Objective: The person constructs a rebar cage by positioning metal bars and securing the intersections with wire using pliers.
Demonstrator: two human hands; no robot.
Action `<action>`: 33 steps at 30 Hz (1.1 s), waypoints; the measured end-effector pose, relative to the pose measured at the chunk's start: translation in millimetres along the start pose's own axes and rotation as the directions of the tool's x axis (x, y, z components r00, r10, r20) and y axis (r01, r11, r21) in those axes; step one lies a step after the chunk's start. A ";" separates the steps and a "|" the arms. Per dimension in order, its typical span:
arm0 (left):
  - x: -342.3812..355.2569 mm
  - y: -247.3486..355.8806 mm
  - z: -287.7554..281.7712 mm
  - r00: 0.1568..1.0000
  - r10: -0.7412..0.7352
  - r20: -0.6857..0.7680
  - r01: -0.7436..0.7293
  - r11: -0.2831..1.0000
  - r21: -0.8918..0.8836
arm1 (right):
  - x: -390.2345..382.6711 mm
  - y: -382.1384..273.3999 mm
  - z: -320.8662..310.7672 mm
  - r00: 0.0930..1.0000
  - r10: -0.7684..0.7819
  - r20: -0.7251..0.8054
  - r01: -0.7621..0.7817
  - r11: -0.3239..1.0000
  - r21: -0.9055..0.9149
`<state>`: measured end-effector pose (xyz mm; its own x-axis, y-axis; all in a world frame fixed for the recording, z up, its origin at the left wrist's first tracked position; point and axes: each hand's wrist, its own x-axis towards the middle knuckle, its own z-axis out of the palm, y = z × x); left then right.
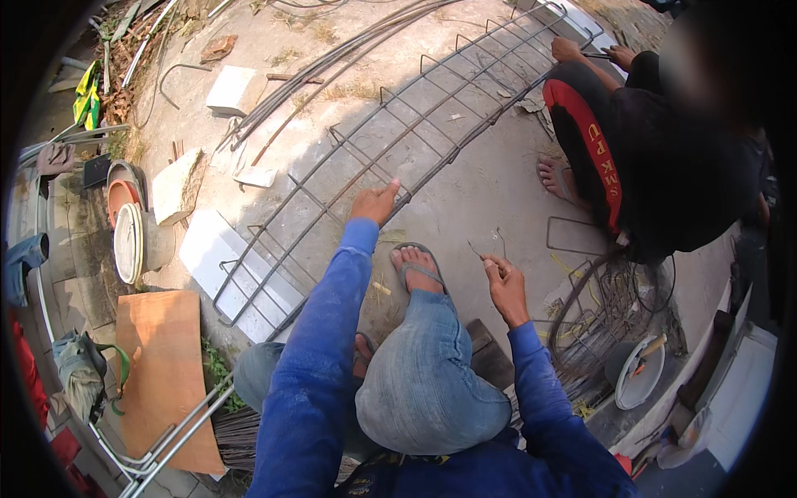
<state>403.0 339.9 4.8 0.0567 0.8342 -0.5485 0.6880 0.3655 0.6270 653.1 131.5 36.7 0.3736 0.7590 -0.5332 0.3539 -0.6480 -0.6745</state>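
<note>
A long steel rebar cage [299, 241] lies diagonally across the concrete, its near end over a white board [207, 246]. My left hand [374, 202] is closed on its bars near the middle, index finger reaching forward. My right hand [503, 286] holds short, thin bent wires [498, 242] between thumb and fingers, right of my sandalled foot. A co-worker [656, 158] in dark clothing with a red stripe crouches at the upper right, both hands at the cage's far end on a dark thin item that I cannot make out.
Loose rods [311, 62] and concrete blocks [232, 90] lie beyond the cage. Buckets [124, 245], an orange wooden sheet [149, 349] and metal pipes [178, 436] are at left. At right are a wire bundle [594, 315], a rectangular steel loop [581, 236] and a bucket [639, 373] with tools.
</note>
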 end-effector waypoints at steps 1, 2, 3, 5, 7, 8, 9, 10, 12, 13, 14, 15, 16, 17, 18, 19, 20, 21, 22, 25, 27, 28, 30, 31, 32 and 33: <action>17.3 7.4 16.1 0.998 -0.057 0.031 0.060 0.992 -0.115 | 19.2 13.1 6.3 0.994 -0.103 -0.031 0.105 0.993 0.053; 32.9 12.8 30.7 0.991 -0.115 0.067 0.127 0.966 -0.224 | 36.6 26.7 11.5 0.977 -0.205 -0.066 0.211 0.972 0.102; 45.1 16.0 41.6 0.989 -0.116 0.090 0.133 0.968 -0.211 | 50.4 31.3 16.6 0.981 -0.180 -0.075 0.187 0.977 0.105; 63.4 17.8 58.6 0.981 -0.151 0.118 0.184 0.918 -0.352 | 75.9 39.2 28.4 0.987 -0.158 -0.032 0.161 0.978 0.135; 82.1 7.9 68.1 0.994 -0.081 0.080 0.105 0.922 -0.372 | 96.5 42.9 36.5 0.992 -0.123 0.014 0.120 0.982 0.145; 89.5 3.7 72.3 1.000 -0.002 0.031 0.015 0.917 -0.399 | 104.7 43.8 39.7 0.993 -0.102 0.056 0.093 0.985 0.148; 90.9 3.6 77.6 0.999 -0.011 0.044 0.027 0.918 -0.395 | 107.4 47.1 41.3 0.994 -0.087 0.059 0.077 0.986 0.148; 91.5 3.9 81.1 0.999 0.004 0.052 0.016 0.926 -0.377 | 109.1 49.5 42.3 0.993 -0.092 0.070 0.082 0.988 0.133; 94.4 5.5 84.1 0.998 0.017 0.057 0.004 0.935 -0.356 | 114.1 49.7 42.9 0.992 -0.099 0.083 0.089 0.989 0.121; 96.5 6.4 83.7 0.999 0.009 0.053 0.007 0.954 -0.301 | 117.4 47.7 42.7 0.990 -0.100 0.101 0.090 0.991 0.097; 97.9 7.6 83.0 0.999 0.002 0.049 0.010 0.970 -0.245 | 119.8 45.8 41.9 0.988 -0.101 0.118 0.093 0.993 0.073; 98.6 3.5 82.6 0.999 0.000 0.044 0.011 0.971 -0.240 | 119.9 42.8 41.5 0.987 -0.104 0.122 0.095 0.992 0.079; 97.4 -1.0 82.0 1.000 0.024 0.018 -0.019 0.971 -0.240 | 119.3 39.8 41.0 0.985 -0.106 0.138 0.099 0.994 0.054; 96.5 -5.3 80.6 0.999 0.049 -0.009 -0.050 0.970 -0.239 | 118.7 37.9 41.5 0.982 -0.108 0.153 0.105 0.994 0.030; 94.7 -3.5 80.9 0.999 0.050 -0.008 -0.050 0.970 -0.240 | 118.5 40.5 39.9 0.983 -0.108 0.152 0.105 0.994 0.029; 92.9 -1.6 80.8 0.998 0.050 0.026 -0.041 0.956 -0.291 | 118.7 45.2 39.0 0.982 -0.120 0.148 0.114 0.992 0.050; 90.8 0.2 80.6 0.997 0.053 0.059 -0.029 0.939 -0.342 | 118.5 50.3 38.2 0.981 -0.132 0.144 0.123 0.990 0.071; 89.5 -2.7 78.4 0.997 0.052 0.056 -0.030 0.940 -0.340 | 116.7 54.5 40.0 0.980 -0.135 0.145 0.125 0.989 0.074; 87.9 -5.6 76.3 0.991 0.085 0.104 -0.038 0.920 -0.390 | 114.1 58.3 41.5 0.979 -0.143 0.147 0.134 0.988 0.071; 82.0 -3.5 73.2 0.986 0.100 0.132 -0.045 0.930 -0.364 | 110.7 53.1 39.0 0.976 -0.167 0.140 0.158 0.985 0.073; 78.0 1.1 70.4 0.990 0.082 0.111 -0.047 0.957 -0.286 | 109.0 37.1 31.9 0.974 -0.183 0.130 0.174 0.982 0.075; 76.6 0.8 67.8 0.991 0.095 0.097 -0.065 0.957 -0.283 | 108.3 23.5 27.4 0.978 -0.150 0.143 0.153 0.988 -0.012; 75.6 -0.3 65.0 0.990 0.111 0.081 -0.084 0.955 -0.286 | 111.1 4.4 22.6 0.981 -0.118 0.152 0.135 0.985 -0.106; 76.5 -1.0 64.5 0.991 0.102 0.092 -0.069 0.950 -0.306 | 114.3 -2.7 21.5 0.969 -0.223 0.106 0.231 0.970 -0.072; 77.4 -1.8 63.4 0.990 0.092 0.103 -0.054 0.944 -0.326 | 117.8 -11.8 19.9 0.944 -0.325 0.057 0.327 0.944 -0.043; 79.6 -7.7 59.8 0.991 0.091 0.098 -0.054 0.943 -0.329 | 121.1 -28.0 18.3 0.943 -0.329 0.061 0.331 0.942 -0.044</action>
<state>445.4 378.8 -76.8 0.1896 0.8194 -0.5410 0.4079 0.4354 0.8025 672.7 242.7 -18.3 0.1834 0.9321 -0.3122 0.4952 -0.3620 -0.7898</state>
